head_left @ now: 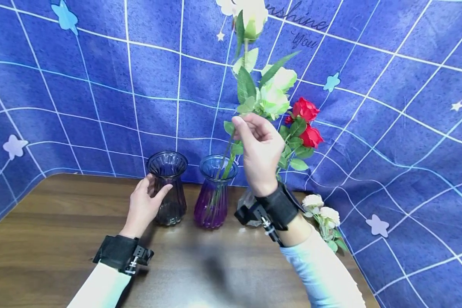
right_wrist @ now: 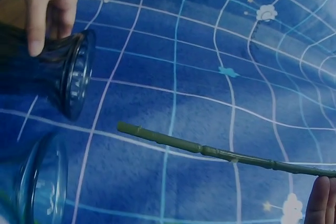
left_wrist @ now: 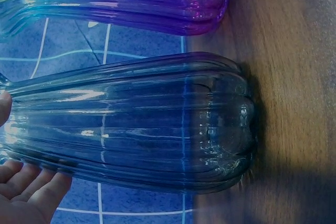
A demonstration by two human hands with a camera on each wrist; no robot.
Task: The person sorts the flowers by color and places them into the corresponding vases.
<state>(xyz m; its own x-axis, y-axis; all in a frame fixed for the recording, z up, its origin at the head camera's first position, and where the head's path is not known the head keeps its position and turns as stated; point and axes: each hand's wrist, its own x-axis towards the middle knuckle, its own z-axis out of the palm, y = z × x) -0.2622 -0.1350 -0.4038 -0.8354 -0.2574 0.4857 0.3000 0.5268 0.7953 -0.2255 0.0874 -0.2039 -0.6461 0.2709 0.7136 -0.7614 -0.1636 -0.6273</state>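
Observation:
A dark grey ribbed glass vase (head_left: 168, 201) stands upright on the table, and my left hand (head_left: 145, 205) holds it round the neck, thumb on one side and fingers on the other. High up, my right hand (head_left: 262, 149) pinches the thin stem of a white rose (head_left: 252, 19) between thumb and fingertips. In the right wrist view the lower end of that green stem (right_wrist: 178, 143) hangs free, apart from both vase mouths. Beside the dark vase is a blue-to-purple vase (head_left: 211, 205) with a green stem inside. Pale green-white roses (head_left: 275, 92) show behind my right hand.
Red roses (head_left: 306, 110) rise behind my right hand, near a clear glass vase (head_left: 248, 201) partly hidden by my wrist. Small white roses (head_left: 323, 214) lie at the table's right edge. A blue gridded cloth (head_left: 100, 85) hangs behind the wooden table (head_left: 61, 239).

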